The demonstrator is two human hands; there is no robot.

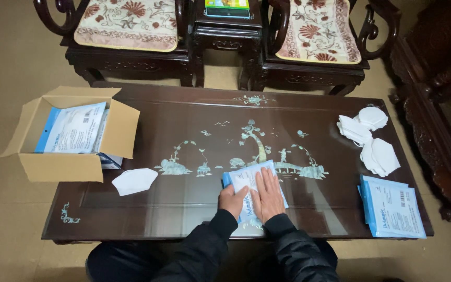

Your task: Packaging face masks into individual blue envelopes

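A flat blue-and-white mask pouch (250,177) lies on the dark inlaid coffee table (184,203) near its front edge. My right hand (268,196) presses flat on top of the pouch, fingers spread. My left hand (233,201) grips the pouch's left edge with curled fingers. A single folded white mask (134,180) rests on the table to the left, apart from both hands.
An open cardboard box (63,166) holding blue-and-white pouches sits at the table's left end. Several folded white masks (371,138) lie at the right, with a stack of pouches (392,208) in front of them. Carved wooden chairs (131,49) stand behind the table.
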